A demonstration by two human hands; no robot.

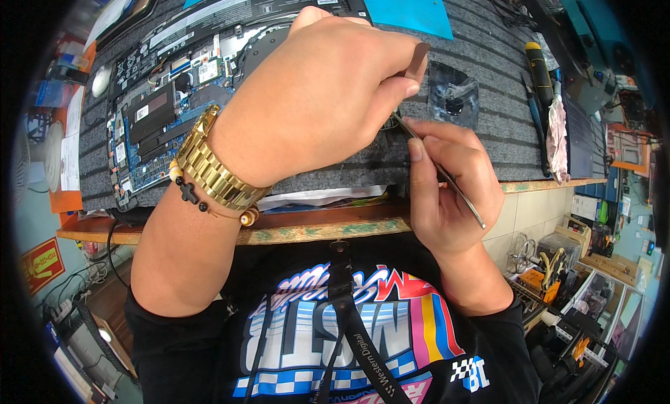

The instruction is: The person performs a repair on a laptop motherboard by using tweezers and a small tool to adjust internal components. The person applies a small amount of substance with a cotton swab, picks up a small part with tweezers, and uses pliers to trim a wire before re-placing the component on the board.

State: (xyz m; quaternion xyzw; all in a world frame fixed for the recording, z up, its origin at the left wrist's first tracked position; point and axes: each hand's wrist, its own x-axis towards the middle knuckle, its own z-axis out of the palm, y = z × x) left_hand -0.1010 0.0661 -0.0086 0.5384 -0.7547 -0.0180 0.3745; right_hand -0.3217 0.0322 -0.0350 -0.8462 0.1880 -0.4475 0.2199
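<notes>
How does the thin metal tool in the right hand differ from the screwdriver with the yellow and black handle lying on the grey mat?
The thin metal tool is slim, bare metal and pinched in the right hand; the screwdriver with the yellow and black handle is thicker and touched by neither hand. The tool slants toward the left hand, while the screwdriver lies flat on the grey ribbed mat at the right. Both are long, narrow hand tools.
</notes>
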